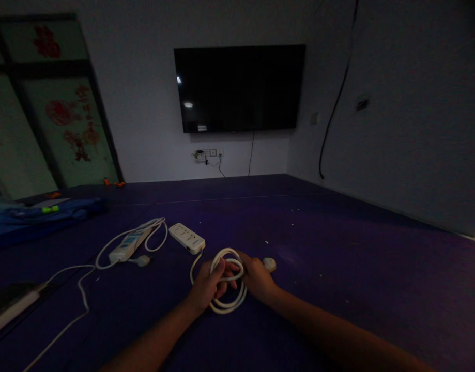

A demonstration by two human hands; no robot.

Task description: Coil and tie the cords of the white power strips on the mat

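Note:
A white power strip (187, 237) lies on the purple floor mat (338, 268). Its white cord is wound into a coil (226, 305) just in front of me. My left hand (208, 288) grips the left side of the coil, fingers wrapped round the loops. My right hand (256, 279) holds the right side of the coil, fingers closed on it. The cord's white plug (270, 264) rests on the mat just beyond my right hand.
A second white power strip (128, 245) with loose cord and plug (143, 261) lies to the left. A dark flat object (12, 305) sits at the far left. A wall television (239, 88) hangs ahead above a wall socket (208, 153). Blue bedding (39, 217) lies left.

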